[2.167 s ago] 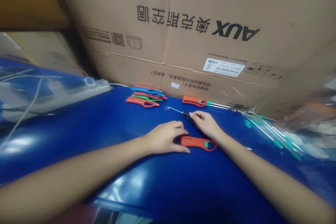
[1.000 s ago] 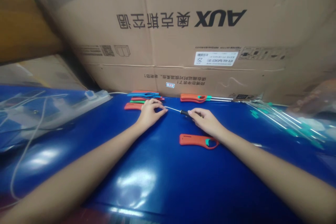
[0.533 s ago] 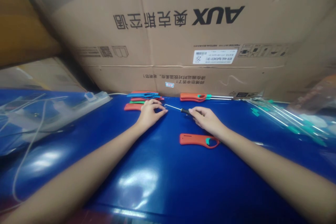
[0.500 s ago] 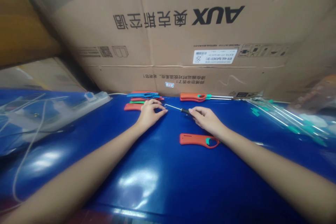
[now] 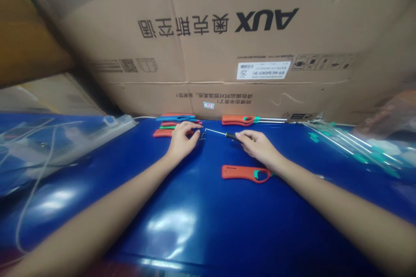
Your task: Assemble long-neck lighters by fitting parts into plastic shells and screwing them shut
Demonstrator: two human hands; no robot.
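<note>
My right hand (image 5: 258, 145) grips a pick with a black handle (image 5: 232, 136). Its thin metal shaft points left and ends in a small bent tip. My left hand (image 5: 181, 139) is open, thumb and forefinger apart, just left of that tip. A small bent wire piece (image 5: 203, 136) lies on the blue table (image 5: 224, 220) beside my left thumb, under the pick's tip. An orange lighter handle (image 5: 240, 173) with a green trigger lies in front of my right wrist. Behind my left hand are several lighter handles, among them a blue one (image 5: 177, 118) and an orange one (image 5: 161, 133).
A large cardboard box (image 5: 208, 60) stands as a wall at the back. Orange lighters (image 5: 237, 120) with metal tubes lie against it. More metal tubes with green parts (image 5: 354, 143) lie to the right. Clear plastic bags (image 5: 100, 138) and a white cord (image 5: 32, 199) are at left.
My left thumb and forefinger have parted and drawn back to the left, and the wire piece now shows on the table. My right hand still holds the pick, nearly in place.
</note>
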